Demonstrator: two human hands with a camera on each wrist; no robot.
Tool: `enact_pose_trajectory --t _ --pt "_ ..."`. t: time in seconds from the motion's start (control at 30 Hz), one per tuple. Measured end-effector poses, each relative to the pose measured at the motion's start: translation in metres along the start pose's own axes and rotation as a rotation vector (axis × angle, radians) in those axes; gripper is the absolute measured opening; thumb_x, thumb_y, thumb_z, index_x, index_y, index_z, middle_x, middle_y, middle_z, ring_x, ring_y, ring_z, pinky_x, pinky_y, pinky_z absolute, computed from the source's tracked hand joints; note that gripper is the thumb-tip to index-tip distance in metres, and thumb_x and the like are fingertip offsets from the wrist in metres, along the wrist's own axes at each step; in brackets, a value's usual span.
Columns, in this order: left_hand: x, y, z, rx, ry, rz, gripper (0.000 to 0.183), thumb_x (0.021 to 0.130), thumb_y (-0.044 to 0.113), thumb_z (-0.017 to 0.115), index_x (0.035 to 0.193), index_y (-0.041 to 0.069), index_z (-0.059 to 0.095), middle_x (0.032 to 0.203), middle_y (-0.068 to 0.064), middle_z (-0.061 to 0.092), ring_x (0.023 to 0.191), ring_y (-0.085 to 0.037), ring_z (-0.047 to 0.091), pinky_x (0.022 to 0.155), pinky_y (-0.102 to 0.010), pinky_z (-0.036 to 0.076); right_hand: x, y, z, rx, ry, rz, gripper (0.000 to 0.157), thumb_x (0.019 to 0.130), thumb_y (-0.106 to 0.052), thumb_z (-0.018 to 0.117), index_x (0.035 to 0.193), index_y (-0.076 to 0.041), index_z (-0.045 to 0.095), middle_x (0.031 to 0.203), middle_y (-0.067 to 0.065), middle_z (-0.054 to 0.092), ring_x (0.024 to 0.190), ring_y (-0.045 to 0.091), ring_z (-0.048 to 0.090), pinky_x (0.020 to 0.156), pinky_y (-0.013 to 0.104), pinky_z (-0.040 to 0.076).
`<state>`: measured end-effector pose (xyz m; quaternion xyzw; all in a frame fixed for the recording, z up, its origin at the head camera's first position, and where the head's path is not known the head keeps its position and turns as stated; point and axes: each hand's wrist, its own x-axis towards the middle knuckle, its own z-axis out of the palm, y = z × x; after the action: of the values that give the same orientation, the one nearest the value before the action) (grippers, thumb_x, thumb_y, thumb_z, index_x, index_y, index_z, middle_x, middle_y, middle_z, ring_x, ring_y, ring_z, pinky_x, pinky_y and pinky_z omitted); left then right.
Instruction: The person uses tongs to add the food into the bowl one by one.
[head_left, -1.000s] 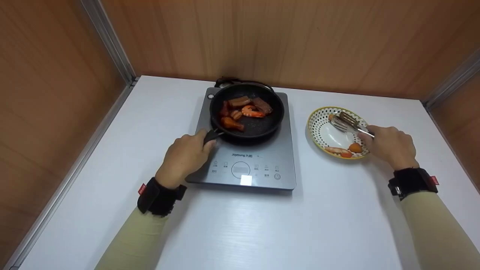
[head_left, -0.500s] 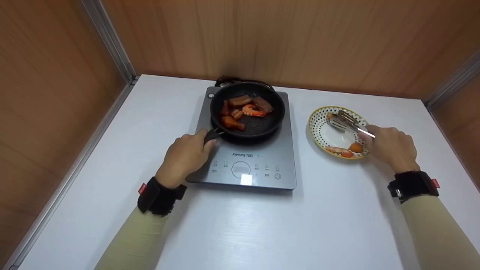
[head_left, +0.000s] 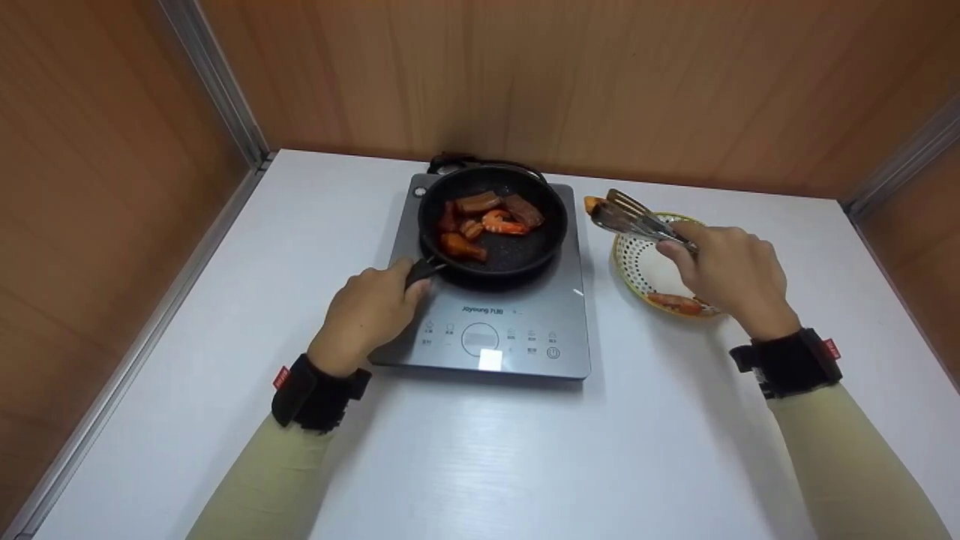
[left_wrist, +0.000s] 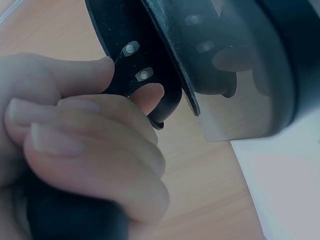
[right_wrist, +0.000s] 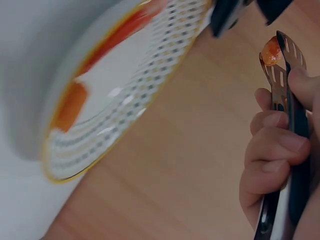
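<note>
In the head view my left hand (head_left: 366, 319) grips the black handle (head_left: 422, 272) of a frying pan (head_left: 517, 259). The left wrist view shows its fingers curled below the pan. Inside the pan lie a small drumstick (head_left: 463, 247), a shrimp (head_left: 502, 223) and several pieces of brown meat (head_left: 523, 211). My right hand (head_left: 739, 274) holds metal slotted tongs (head_left: 630, 219), which pinch a small orange piece of food (right_wrist: 271, 51) at their tips. The tips hang left of the dotted plate (head_left: 634, 270), between it and the pan. A shrimp-like piece (head_left: 673, 302) lies on that plate.
The pan sits on a grey induction cooker (head_left: 525, 315) with a touch panel facing me. Behind it a black cord (head_left: 454, 160) lies by the wood-grain back wall (head_left: 525, 82). In the right wrist view another orange piece (right_wrist: 71, 107) rests on the plate.
My right hand has lifted the tongs off the plate and moved them left toward the pan, with the orange piece in their tips. My left hand and the pan stay put.
</note>
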<state>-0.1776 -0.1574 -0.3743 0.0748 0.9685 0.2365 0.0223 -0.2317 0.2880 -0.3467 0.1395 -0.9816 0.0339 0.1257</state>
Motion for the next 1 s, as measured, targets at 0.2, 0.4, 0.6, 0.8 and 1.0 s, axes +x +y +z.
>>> enact_pose_trajectory --t 0.2,0.4,0.6,0.8,1.0 --pt "0.001 0.000 0.000 0.011 0.008 0.005 0.030 0.111 0.036 0.057 0.110 0.006 0.061 0.082 -0.014 0.063 0.070 -0.028 0.057 0.058 -0.039 0.040 0.013 -0.043 -0.003 0.021 0.055 -0.106 0.033 0.106 -0.047 0.063 0.121 -0.019 0.074 0.070 0.004 0.058 0.062 0.026 0.051 0.050 0.040 0.035" --pt "0.001 0.001 0.001 0.011 0.012 0.003 0.029 0.111 0.035 0.057 0.110 0.006 0.061 0.082 -0.015 0.063 0.069 -0.029 0.057 0.058 -0.039 0.040 0.027 -0.075 0.004 0.036 0.060 -0.190 0.032 0.106 -0.049 0.062 0.106 -0.019 0.072 0.069 0.004 0.059 0.062 0.026 0.055 0.053 0.046 0.042" --pt "0.002 0.005 0.004 0.023 0.032 0.019 0.028 0.110 0.033 0.059 0.110 0.005 0.061 0.082 -0.016 0.064 0.070 -0.029 0.058 0.058 -0.041 0.042 0.038 -0.094 0.011 0.003 -0.003 -0.199 0.035 0.105 -0.049 0.063 0.112 -0.016 0.074 0.078 0.011 0.070 0.069 0.033 0.065 0.057 0.051 0.048" --pt "0.003 0.008 0.005 0.009 0.027 0.019 0.028 0.110 0.033 0.059 0.111 0.005 0.061 0.083 -0.017 0.065 0.071 -0.031 0.059 0.059 -0.042 0.042 0.041 -0.101 0.011 -0.002 -0.084 -0.180 0.037 0.106 -0.045 0.062 0.124 -0.016 0.075 0.087 0.014 0.073 0.070 0.031 0.063 0.056 0.047 0.046" --pt "0.003 0.008 0.004 0.003 0.014 0.011 0.028 0.110 0.034 0.059 0.111 0.006 0.060 0.084 -0.016 0.064 0.073 -0.030 0.058 0.060 -0.041 0.041 0.043 -0.105 0.008 -0.023 -0.101 -0.178 0.041 0.106 -0.046 0.062 0.130 -0.015 0.075 0.091 0.015 0.075 0.070 0.030 0.062 0.057 0.046 0.047"
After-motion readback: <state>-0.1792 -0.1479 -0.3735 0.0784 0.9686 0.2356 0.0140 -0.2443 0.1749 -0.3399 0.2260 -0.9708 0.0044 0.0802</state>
